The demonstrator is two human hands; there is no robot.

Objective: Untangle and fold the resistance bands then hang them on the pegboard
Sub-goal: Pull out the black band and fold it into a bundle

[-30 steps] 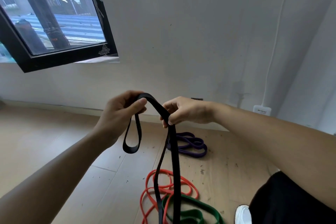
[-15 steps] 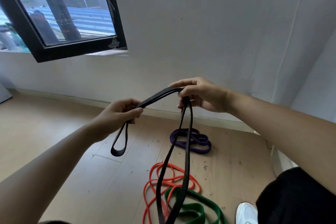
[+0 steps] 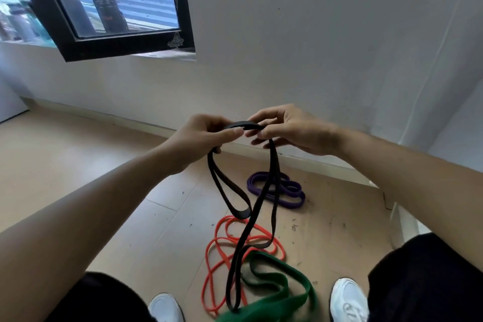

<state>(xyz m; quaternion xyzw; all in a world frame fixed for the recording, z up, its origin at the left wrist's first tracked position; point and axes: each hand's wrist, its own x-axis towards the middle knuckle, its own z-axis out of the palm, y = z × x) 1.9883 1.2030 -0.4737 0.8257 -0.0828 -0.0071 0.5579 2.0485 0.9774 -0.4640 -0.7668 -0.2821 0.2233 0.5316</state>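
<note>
I hold a long black resistance band (image 3: 264, 206) in both hands at chest height. My left hand (image 3: 206, 136) pinches one fold of it, and a short loop hangs below that hand. My right hand (image 3: 282, 131) pinches the band right beside the left, fingertips nearly touching. Two long strands drop from the right hand to the floor. On the floor lie a red band (image 3: 222, 251) in tangled coils, a wide green band (image 3: 277, 285) over it, and a purple band (image 3: 287, 191) farther off by the wall. No pegboard is in view.
White walls meet at a corner on the right. A black-framed window (image 3: 125, 42) is set in the wall at upper left. My two white shoes (image 3: 347, 298) stand on the wooden floor (image 3: 104, 191) either side of the bands.
My hands have come together, closing the gap of band that stretched between them. The camera has tilted down, and my shoes and more of the green band now show.
</note>
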